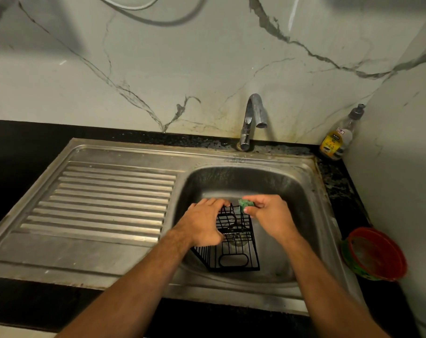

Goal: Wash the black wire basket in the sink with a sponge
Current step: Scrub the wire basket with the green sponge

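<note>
The black wire basket (233, 247) stands in the steel sink (302, 191), its open top facing me. My left hand (204, 220) grips the basket's left side and far edge, fingers curled over the wires. A green sponge (246, 204) is pinched in my right hand (270, 213), pressed against the basket's far right top corner. Part of the basket's far rim is hidden behind both hands.
A chrome tap (252, 118) rises behind the sink, with no water visible. A dish-soap bottle (338, 137) stands at the back right corner. A red and green bowl (375, 254) sits on the dark counter to the right. The ribbed drainboard (109, 198) lies left.
</note>
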Motion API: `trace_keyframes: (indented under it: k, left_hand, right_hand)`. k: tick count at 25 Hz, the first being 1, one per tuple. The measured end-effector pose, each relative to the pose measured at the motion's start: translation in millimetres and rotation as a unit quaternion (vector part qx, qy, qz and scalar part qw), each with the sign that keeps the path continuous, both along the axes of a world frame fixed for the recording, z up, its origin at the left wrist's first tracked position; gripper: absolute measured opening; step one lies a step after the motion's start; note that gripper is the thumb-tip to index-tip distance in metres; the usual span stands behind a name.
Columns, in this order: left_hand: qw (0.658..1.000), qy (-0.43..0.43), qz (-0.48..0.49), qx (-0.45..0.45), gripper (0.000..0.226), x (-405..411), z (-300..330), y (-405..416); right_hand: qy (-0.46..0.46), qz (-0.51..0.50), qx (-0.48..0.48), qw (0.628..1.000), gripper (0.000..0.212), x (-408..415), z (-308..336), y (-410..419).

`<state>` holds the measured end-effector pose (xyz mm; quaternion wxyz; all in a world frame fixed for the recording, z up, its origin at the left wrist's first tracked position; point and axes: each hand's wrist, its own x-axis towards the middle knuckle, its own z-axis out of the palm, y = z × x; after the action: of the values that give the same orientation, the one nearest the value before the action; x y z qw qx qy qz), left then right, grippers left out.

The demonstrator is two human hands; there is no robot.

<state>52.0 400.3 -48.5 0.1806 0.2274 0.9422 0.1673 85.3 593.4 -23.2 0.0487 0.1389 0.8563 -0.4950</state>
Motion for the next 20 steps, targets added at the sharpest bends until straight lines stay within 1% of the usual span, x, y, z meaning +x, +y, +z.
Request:
trace_keyframes:
  k: [5,7,10,12,14,16,17,18,20]
  left_hand:
    - [1.000,0.003,0.017,0.004,0.094,0.9,0.1,-1.8]
    - [1.000,0.015,0.000,-0.007,0.094,4.3,1.9,0.8]
    - [0.999,0.044,-0.010,-0.013,0.090,6.2,5.0,6.1]
    - [0.999,0.042,0.001,-0.012,0.091,6.5,5.8,5.4]
    - [0.999,0.032,0.005,-0.020,0.094,5.1,6.2,3.1]
    - [0.999,0.013,0.002,-0.032,0.097,2.8,7.2,3.0]
    - [0.999,0.004,-0.004,-0.042,0.098,2.1,8.2,4.5]
    - [0.998,-0.001,-0.013,-0.054,0.100,1.9,9.5,6.4]
    - [0.997,-0.004,-0.040,-0.073,0.106,1.1,11.0,8.5]
  right_hand:
    - [-0.043,0.087,0.013,0.995,0.024,20.1,3.2,6.3]
    - [-0.026,0.076,0.021,0.997,0.022,15.8,6.0,7.9]
    - [0.051,0.015,0.050,0.997,0.019,5.4,5.6,-4.8]
    - [0.058,0.020,0.061,0.996,0.016,7.3,3.7,-11.0]
    - [0.022,0.069,0.060,0.996,0.016,15.0,5.1,-6.3]
    - [-0.033,0.122,0.047,0.991,0.023,18.4,12.0,2.4]
    - [-0.046,0.131,0.058,0.989,0.026,15.9,13.5,6.1]
    - [-0.041,0.121,0.083,0.988,0.027,11.1,12.2,8.1]
    - [-0.002,0.064,0.113,0.992,0.024,1.0,7.9,6.8]
